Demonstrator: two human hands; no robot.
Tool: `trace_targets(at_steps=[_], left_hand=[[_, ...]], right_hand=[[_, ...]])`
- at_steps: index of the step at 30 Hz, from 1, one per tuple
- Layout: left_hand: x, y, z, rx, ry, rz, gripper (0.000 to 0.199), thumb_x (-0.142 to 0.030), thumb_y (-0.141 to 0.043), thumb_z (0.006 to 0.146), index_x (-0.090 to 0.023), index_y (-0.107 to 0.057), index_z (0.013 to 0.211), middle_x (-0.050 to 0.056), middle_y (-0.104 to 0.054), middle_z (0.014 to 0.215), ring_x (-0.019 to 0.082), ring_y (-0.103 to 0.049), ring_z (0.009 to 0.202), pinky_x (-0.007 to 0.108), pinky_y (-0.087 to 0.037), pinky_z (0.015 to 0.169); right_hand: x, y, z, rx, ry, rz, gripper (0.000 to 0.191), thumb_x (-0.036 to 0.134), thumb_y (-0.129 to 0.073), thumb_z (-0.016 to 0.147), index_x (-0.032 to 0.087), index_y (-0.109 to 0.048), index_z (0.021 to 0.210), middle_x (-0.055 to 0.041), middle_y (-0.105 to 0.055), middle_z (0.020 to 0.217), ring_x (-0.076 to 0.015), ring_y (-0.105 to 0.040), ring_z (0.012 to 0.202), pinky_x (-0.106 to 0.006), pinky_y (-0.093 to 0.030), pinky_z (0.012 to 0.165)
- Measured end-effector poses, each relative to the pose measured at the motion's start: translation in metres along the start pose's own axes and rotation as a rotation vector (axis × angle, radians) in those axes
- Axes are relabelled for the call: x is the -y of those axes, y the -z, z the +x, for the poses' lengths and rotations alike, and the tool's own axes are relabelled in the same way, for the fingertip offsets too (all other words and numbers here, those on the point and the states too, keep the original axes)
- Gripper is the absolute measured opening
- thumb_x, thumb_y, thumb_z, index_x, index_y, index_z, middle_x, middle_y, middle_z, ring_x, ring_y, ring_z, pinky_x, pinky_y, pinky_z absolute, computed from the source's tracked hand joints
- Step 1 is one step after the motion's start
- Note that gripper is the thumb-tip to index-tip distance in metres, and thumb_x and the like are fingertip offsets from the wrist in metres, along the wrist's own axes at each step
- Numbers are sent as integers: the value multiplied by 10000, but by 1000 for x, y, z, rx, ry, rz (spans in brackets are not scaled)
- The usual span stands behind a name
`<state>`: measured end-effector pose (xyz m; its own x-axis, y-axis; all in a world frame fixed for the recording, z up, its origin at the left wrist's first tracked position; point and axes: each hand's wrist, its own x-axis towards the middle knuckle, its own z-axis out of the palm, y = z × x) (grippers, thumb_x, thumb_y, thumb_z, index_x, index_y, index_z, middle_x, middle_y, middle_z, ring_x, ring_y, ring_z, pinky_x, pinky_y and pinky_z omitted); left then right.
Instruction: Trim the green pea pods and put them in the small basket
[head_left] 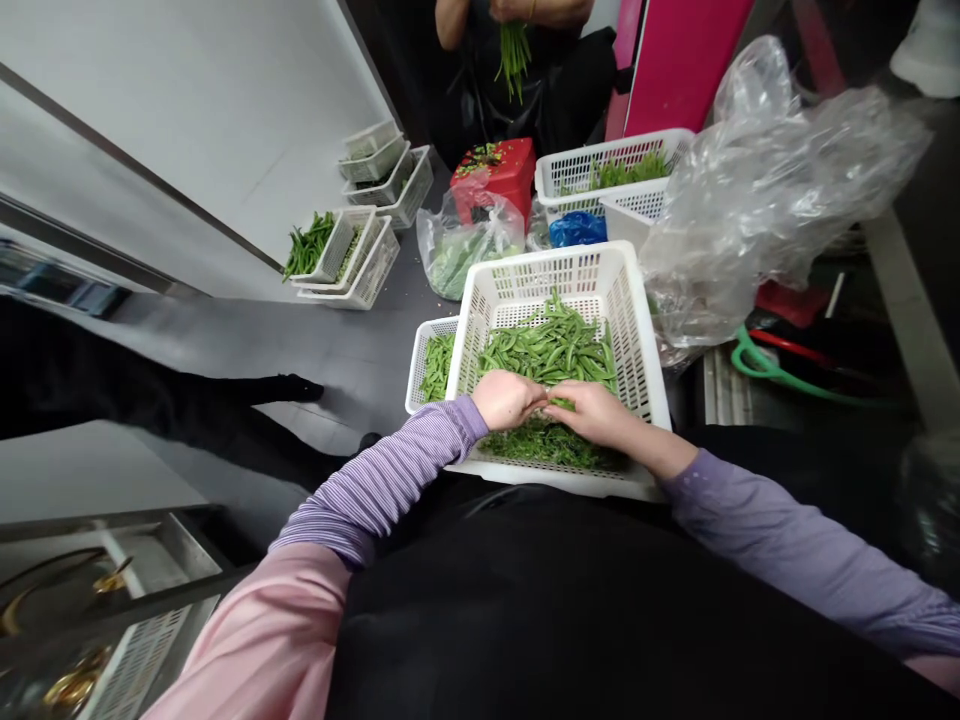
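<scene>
A large white plastic basket stands before me with a heap of green bean pods in it. Thin green trimmings lie along its near side. Over the basket, my left hand is closed in a pinch, its fingertips meeting those of my right hand. Some green pod shows between the right fingers, which are curled round it. Whether the left fingertips grip the same pod is partly hidden by the hand. A smaller white basket of cut green pieces sits close on the left.
Across from me a person holds a bunch of green stalks above a red stool. Stacked white baskets line the left wall. Clear plastic bags bulge at right near green-handled scissors. Someone's dark-clothed leg reaches in at left.
</scene>
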<state>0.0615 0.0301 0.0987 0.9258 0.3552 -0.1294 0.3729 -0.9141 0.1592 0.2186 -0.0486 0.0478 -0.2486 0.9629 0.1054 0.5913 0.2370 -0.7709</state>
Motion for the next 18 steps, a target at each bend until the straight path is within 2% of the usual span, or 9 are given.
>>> trace_targets(at_steps=[3, 5, 6, 8, 10, 12, 14, 16, 18], left_hand=[[-12, -14, 0, -233, 178, -88, 330, -339, -330, 864, -176, -616, 845, 42, -642, 795, 132, -583, 747, 222, -412, 656], [-21, -34, -4, -281, 317, -126, 344, -316, -305, 873, -166, -613, 856, 55, -637, 817, 132, -580, 771, 228, -419, 693], [-24, -46, -8, -225, 362, -132, 338, -317, -317, 867, -164, -617, 838, 61, -635, 810, 139, -581, 768, 235, -423, 698], [-24, -69, -18, 43, 388, -145, 276, -324, -408, 821, -166, -632, 783, 66, -631, 772, 157, -584, 743, 249, -433, 684], [-13, -88, -29, 345, 381, -202, 164, -288, -548, 723, -172, -644, 790, 57, -628, 782, 156, -586, 733, 232, -437, 670], [5, -99, -36, 493, 401, -258, 244, -247, -647, 620, -185, -643, 855, 32, -624, 828, 136, -584, 730, 197, -435, 655], [22, -103, -36, 479, 456, -248, 251, -240, -641, 634, -181, -636, 879, 11, -620, 787, 113, -575, 681, 182, -431, 624], [34, -104, -27, 402, 498, -203, 160, -224, -548, 739, -151, -629, 856, 17, -610, 717, 103, -560, 634, 196, -430, 608], [38, -103, -16, 306, 496, -168, 173, -217, -471, 810, -123, -608, 860, 37, -606, 735, 105, -554, 648, 226, -441, 631]], right_hand=[[4, 3, 3, -146, -222, 139, 234, 385, -538, 734, 172, -629, 770, -6, -595, 634, -144, -516, 567, -254, -378, 553], [5, 4, 3, -232, -352, 232, 256, 421, -583, 680, 166, -610, 689, 16, -549, 542, -118, -458, 475, -242, -347, 483], [3, 5, 3, -289, -394, 303, 263, 428, -604, 656, 166, -592, 656, 24, -526, 514, -108, -435, 450, -237, -334, 457], [-5, 11, 2, -444, -438, 535, 269, 431, -622, 636, 173, -547, 634, 43, -478, 471, -92, -399, 411, -224, -315, 407], [-16, 23, 3, -628, -464, 843, 259, 421, -608, 655, 185, -502, 651, 61, -435, 456, -81, -383, 385, -207, -303, 361], [-26, 36, 3, -749, -486, 1102, 234, 376, -610, 658, 190, -469, 659, 63, -433, 479, -75, -412, 395, -191, -318, 344], [-30, 45, 4, -738, -546, 1253, 213, 309, -629, 632, 187, -459, 670, 54, -467, 525, -78, -470, 436, -187, -367, 369], [-27, 44, 5, -602, -613, 1329, 217, 261, -639, 607, 191, -456, 698, 46, -510, 584, -86, -509, 473, -200, -411, 410], [-19, 36, 7, -428, -631, 1352, 245, 246, -647, 590, 199, -438, 709, 50, -517, 611, -83, -501, 466, -210, -411, 420]])
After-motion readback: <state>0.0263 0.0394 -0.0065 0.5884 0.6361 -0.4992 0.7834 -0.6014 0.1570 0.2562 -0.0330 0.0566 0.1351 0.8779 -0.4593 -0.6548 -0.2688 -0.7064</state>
